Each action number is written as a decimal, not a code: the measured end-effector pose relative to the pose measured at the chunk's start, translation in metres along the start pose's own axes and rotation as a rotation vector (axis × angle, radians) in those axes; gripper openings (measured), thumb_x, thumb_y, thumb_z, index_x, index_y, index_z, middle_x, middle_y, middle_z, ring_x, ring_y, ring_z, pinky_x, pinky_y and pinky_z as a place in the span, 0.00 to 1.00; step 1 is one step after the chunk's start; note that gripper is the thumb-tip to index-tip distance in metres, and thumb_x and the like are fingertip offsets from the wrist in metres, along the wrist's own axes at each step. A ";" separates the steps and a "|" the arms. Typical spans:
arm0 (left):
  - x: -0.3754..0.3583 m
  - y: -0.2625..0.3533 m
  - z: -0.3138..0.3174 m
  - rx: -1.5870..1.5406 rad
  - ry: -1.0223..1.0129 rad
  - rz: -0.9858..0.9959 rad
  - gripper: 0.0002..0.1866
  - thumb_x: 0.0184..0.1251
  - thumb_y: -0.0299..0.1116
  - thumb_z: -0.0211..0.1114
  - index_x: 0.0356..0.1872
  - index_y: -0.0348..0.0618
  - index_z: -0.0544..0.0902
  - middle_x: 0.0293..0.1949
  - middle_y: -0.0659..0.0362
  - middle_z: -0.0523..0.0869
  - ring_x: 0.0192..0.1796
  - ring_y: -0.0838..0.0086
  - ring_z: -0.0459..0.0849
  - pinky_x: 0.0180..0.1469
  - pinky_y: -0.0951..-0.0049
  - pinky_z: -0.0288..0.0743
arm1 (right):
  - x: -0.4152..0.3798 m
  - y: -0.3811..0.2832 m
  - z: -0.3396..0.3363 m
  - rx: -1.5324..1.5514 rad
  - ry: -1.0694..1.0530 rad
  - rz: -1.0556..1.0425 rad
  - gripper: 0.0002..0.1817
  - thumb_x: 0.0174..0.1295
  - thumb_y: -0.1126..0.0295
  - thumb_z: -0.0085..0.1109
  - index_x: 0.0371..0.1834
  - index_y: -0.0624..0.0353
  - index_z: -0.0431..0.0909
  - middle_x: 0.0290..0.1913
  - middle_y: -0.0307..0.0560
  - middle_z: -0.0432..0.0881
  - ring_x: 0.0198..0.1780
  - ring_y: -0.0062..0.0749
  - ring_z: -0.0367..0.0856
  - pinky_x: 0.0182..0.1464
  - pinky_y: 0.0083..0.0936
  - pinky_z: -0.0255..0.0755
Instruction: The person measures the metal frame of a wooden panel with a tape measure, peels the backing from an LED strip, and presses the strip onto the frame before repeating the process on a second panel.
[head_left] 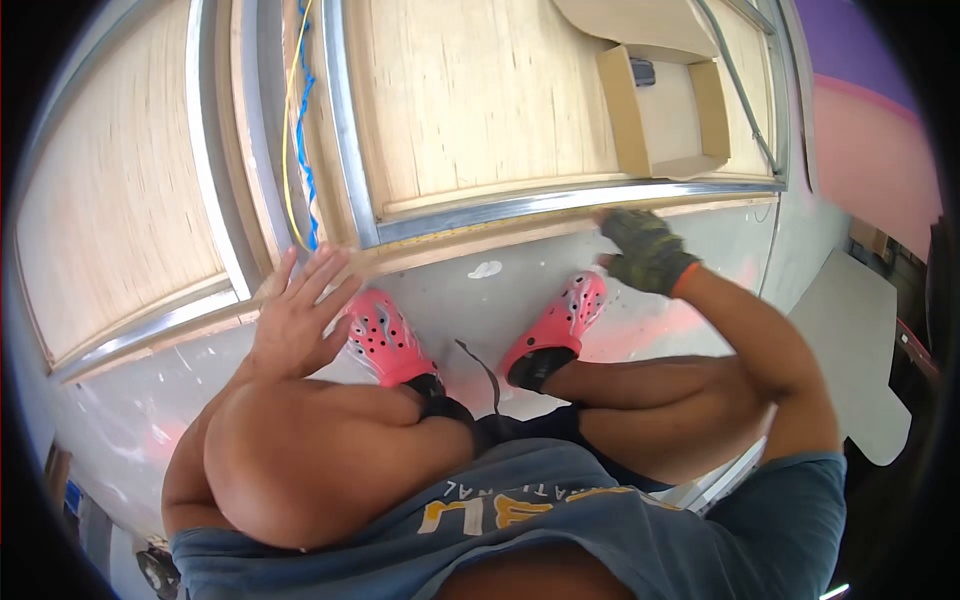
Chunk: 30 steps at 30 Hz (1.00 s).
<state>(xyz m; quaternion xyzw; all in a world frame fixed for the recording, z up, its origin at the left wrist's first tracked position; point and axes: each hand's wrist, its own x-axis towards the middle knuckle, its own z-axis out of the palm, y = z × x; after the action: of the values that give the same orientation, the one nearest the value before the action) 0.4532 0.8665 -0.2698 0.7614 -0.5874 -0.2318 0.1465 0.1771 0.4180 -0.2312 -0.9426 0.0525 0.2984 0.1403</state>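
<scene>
My left hand [305, 305] is bare, its fingers spread and stretched toward the lower edge of the metal-and-wood frame [500, 212]. It is nearest the lower ends of a yellow cord [289, 150] and a twisted blue cord [306, 150]. A camouflage fingerless glove with an orange cuff covers my right hand [645, 250]. Its fingertips reach the wooden edge of the frame, the thumb apart below them. Along that edge, between both hands, runs a thin yellow marked strip [480, 229] like a measuring tape.
An opened cardboard box [628, 115] with a small dark object [643, 72] inside lies on the plywood panel [480, 100]. Another framed panel [110, 190] is at left. My feet in pink clogs [385, 340] stand on the grey, paint-marked surface [470, 300]. A grey board [850, 330] lies at right.
</scene>
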 end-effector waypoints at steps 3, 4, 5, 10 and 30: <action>-0.009 -0.020 -0.033 0.024 0.096 0.039 0.22 0.59 0.30 0.74 0.57 0.49 0.88 0.71 0.53 0.78 0.76 0.56 0.72 0.78 0.44 0.63 | -0.043 0.037 -0.051 -0.056 -0.118 -0.027 0.30 0.65 0.53 0.67 0.65 0.59 0.80 0.61 0.56 0.83 0.65 0.54 0.79 0.72 0.48 0.66; -0.006 -0.026 -0.052 0.122 0.178 0.042 0.19 0.59 0.26 0.74 0.53 0.48 0.89 0.65 0.52 0.83 0.70 0.55 0.79 0.73 0.47 0.73 | -0.045 0.039 -0.059 -0.046 -0.099 -0.023 0.30 0.65 0.53 0.67 0.65 0.59 0.80 0.61 0.56 0.83 0.65 0.54 0.79 0.72 0.48 0.66; -0.002 -0.033 -0.075 0.146 0.172 0.057 0.19 0.59 0.26 0.74 0.53 0.48 0.89 0.65 0.52 0.83 0.70 0.55 0.79 0.73 0.47 0.73 | -0.043 0.037 -0.062 -0.005 -0.124 -0.077 0.30 0.63 0.54 0.68 0.65 0.59 0.80 0.61 0.56 0.83 0.64 0.53 0.79 0.71 0.48 0.67; 0.079 -0.010 -0.139 -0.156 -0.383 0.174 0.12 0.62 0.27 0.71 0.47 0.43 0.90 0.36 0.52 0.87 0.42 0.51 0.87 0.47 0.54 0.84 | 0.015 0.003 0.034 0.285 0.233 -0.528 0.31 0.57 0.61 0.72 0.64 0.59 0.79 0.57 0.55 0.84 0.62 0.54 0.80 0.67 0.47 0.72; 0.154 0.138 0.120 0.031 -0.125 -0.386 0.31 0.62 0.31 0.72 0.67 0.41 0.76 0.60 0.40 0.79 0.63 0.40 0.76 0.67 0.48 0.72 | -0.060 0.182 0.075 0.389 0.265 -0.259 0.26 0.68 0.49 0.61 0.55 0.61 0.82 0.54 0.60 0.84 0.57 0.57 0.82 0.63 0.51 0.73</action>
<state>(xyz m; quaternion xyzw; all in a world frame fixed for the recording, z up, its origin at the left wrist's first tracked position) 0.3076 0.6874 -0.3312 0.8461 -0.4420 -0.2935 0.0509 0.0540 0.2673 -0.2977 -0.9276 0.0056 0.1362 0.3478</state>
